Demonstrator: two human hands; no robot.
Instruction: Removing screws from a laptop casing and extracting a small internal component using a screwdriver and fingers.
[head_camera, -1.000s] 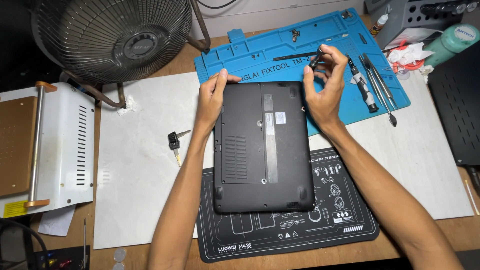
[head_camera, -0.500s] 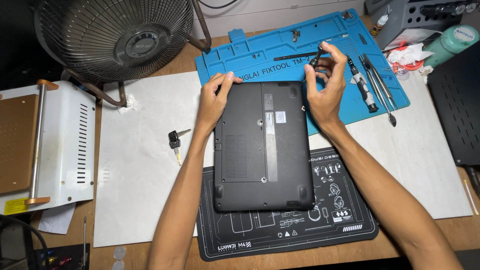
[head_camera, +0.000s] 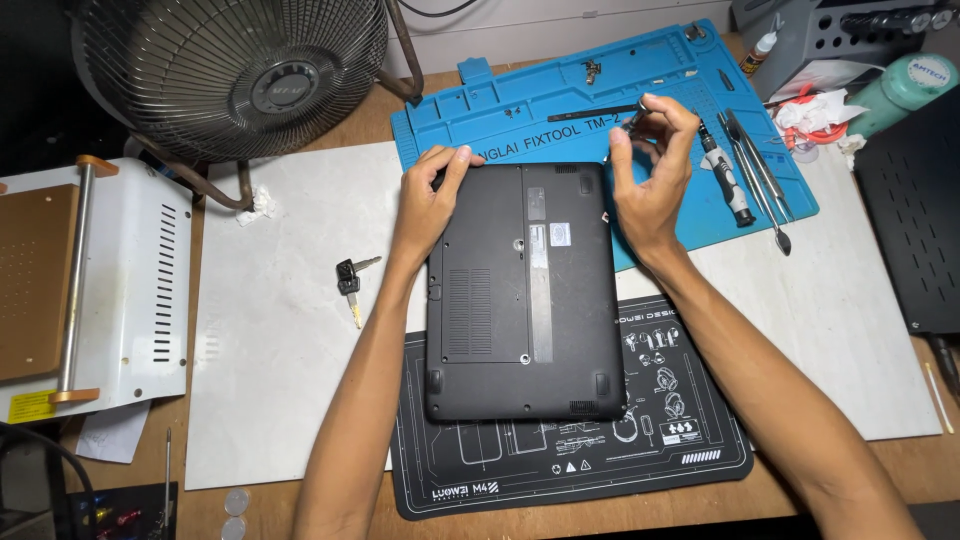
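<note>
A: Where's the laptop (head_camera: 522, 290)?
B: Bottom up, centre, half on black mat (head_camera: 560, 470), top edge on blue mat (head_camera: 560, 100).
A: Hands?
B: Left hand (head_camera: 428, 205) flat, fingers curled over its top-left corner. Right hand (head_camera: 648, 170) at 1 o'clock, pinching a thin tool (head_camera: 622, 135), prob. a screwdriver.
A: Nearby?
B: Keys (head_camera: 352, 280) at 9 o'clock, fan (head_camera: 235, 75) at 11.

left hand (head_camera: 425, 205) hides the laptop (head_camera: 520, 290) far-left corner | right hand (head_camera: 648, 170) pinches something too small to tell, screwdriver or bit | fan (head_camera: 235, 70) beyond left hand cut by top edge | both elbows out of frame below
</note>
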